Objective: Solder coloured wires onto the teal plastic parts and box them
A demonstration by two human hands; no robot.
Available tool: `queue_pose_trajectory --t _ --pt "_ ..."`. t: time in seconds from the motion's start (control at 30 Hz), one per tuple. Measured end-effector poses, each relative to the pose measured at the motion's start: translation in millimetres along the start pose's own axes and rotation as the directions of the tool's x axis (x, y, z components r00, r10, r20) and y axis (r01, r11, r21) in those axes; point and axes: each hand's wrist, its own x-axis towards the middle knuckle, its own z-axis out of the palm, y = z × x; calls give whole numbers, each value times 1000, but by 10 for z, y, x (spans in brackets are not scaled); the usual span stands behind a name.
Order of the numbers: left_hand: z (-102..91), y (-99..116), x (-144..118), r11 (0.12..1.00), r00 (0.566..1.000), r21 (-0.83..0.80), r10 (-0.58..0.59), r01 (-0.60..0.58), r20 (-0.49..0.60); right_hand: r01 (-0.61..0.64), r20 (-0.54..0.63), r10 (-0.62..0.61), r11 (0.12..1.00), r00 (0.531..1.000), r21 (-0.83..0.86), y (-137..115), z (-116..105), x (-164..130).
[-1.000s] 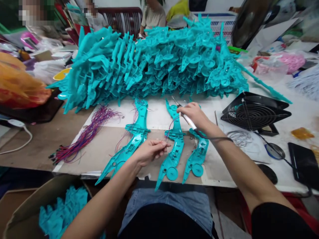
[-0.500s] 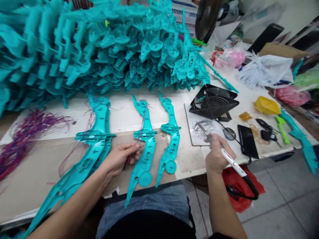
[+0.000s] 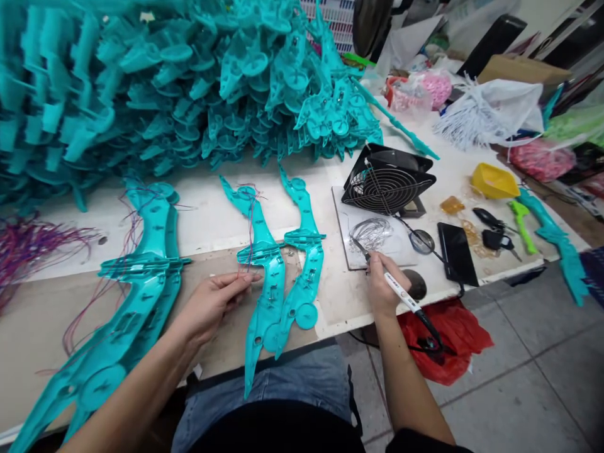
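Note:
My left hand (image 3: 221, 299) pinches thin wires (image 3: 250, 255) between thumb and forefinger, just left of a turquoise plastic shell (image 3: 272, 289). The wires run up that bow-shaped shell to its top end. Close by on its right, a second such shell (image 3: 309, 267) touches or overlaps it low down. My right hand (image 3: 387, 286) grips a white-handled soldering iron (image 3: 402, 292) like a pen. Its tip points up and left at a loose coil of solder wire (image 3: 372, 231) on a white board (image 3: 349, 251); whether they touch I cannot tell.
Stacked turquoise shells (image 3: 189, 82) fill the back, and more shells (image 3: 153, 277) with wires lie left. A wire bundle (image 3: 42, 248) is at far left. Behind the board stands a black fan (image 3: 389, 179); a phone (image 3: 457, 253), keys (image 3: 496, 239) and a yellow tray (image 3: 495, 181) lie right.
The camera view has shifted. My right hand has brought the iron's tip to the left edge of the solder coil. The middle shell now sits closer to the right one.

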Motion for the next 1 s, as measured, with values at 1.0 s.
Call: queue_pose_trajectory --t 1.0 --pt "76 -168 214 804 896 400 418 -441 148 133 447 -370 869 814 477 -880 -35 -606"
